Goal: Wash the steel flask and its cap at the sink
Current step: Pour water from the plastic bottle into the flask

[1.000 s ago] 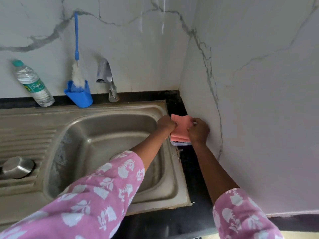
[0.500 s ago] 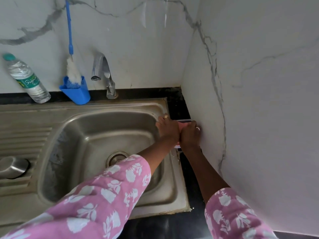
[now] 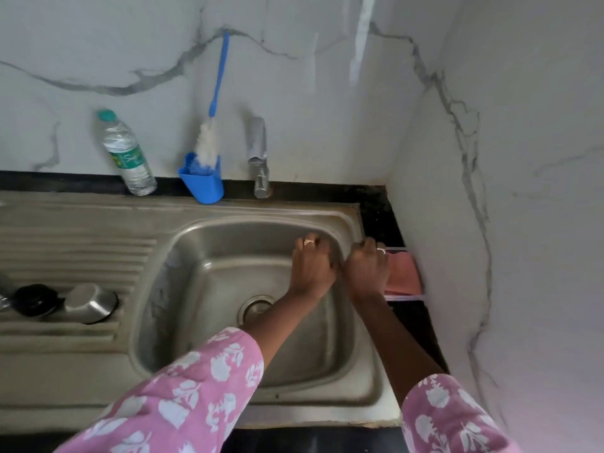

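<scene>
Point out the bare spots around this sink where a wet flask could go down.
The ribbed drainboard is bare between the water bottle and the steel cap. The basin floor left of the drain is free. The right corner is crowded: both hands and the pink cloth.

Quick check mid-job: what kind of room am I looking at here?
Most likely a home kitchen: a stainless steel sink with a ribbed drainboard, a chrome tap against white marble-look wall tiles, and a blue-handled bottle brush.
</scene>
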